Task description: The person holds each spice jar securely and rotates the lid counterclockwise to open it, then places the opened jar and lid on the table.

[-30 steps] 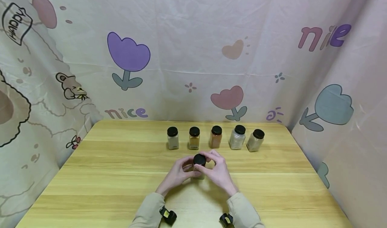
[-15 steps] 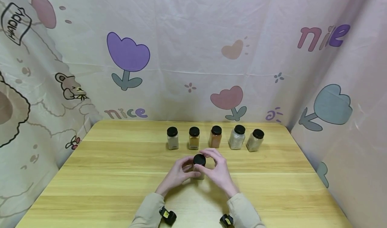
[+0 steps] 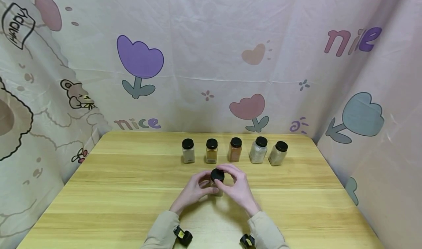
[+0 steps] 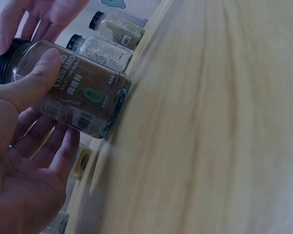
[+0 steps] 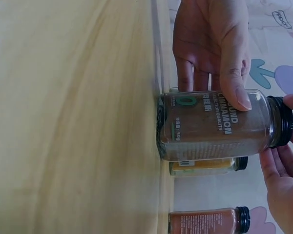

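In the head view, a ground cinnamon jar (image 3: 220,193) with a black lid (image 3: 217,174) stands upright between both hands near the middle of the table. My left hand (image 3: 193,192) grips its glass body, thumb on the labelled side and fingers behind. Brown powder shows through the glass in the left wrist view, where the jar's label (image 4: 73,80) reads cinnamon. My right hand (image 3: 240,189) has thumb and fingers curled about the lid. In the right wrist view, the lid's black edge (image 5: 282,122) sits between the right thumb and fingers.
Several black-lidded spice jars stand in a row behind: a pale one (image 3: 189,155), a yellow one (image 3: 211,155), an orange-brown one (image 3: 235,153), a white one (image 3: 258,153) and a beige one (image 3: 277,156). A printed cloth (image 3: 197,58) hangs behind the wooden table (image 3: 132,190).
The right hand's fingers and thumb have shifted slightly around the lid. My left hand and the jar have stayed in place.
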A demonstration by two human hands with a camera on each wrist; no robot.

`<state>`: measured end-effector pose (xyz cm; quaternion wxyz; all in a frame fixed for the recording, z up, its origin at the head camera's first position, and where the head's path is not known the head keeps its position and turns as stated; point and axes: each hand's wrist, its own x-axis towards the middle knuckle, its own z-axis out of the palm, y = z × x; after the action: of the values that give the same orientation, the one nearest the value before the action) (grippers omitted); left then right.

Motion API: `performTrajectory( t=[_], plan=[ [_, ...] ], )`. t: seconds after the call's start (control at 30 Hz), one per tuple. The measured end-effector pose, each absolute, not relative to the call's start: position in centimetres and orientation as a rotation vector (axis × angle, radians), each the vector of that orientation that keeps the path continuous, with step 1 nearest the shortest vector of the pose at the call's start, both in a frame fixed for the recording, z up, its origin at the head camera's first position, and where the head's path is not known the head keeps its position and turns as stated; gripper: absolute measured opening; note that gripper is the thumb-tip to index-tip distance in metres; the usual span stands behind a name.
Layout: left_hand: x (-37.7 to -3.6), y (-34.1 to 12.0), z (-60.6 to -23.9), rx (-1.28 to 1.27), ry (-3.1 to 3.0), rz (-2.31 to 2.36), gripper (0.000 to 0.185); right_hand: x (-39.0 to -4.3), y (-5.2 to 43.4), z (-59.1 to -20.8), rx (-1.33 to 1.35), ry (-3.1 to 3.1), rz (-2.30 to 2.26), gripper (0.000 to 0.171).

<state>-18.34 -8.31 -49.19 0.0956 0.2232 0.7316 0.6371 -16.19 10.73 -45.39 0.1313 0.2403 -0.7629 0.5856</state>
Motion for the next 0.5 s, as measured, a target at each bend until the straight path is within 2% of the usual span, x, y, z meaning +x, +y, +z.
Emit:
performTrajectory(
  t=[0.27,0.5],
  plan=[
    [-18.30,-8.30,-49.16,0.662,2.144,1.911,0.048,-16.05,10.67,-45.45,0.586,-2.273,1.540,0.048],
    [-18.34,-8.31,-49.14,0.680,2.155,1.902,0.047,-16.10,10.62,-45.39,0.553,-2.284,1.506,0.046]
  ],
)
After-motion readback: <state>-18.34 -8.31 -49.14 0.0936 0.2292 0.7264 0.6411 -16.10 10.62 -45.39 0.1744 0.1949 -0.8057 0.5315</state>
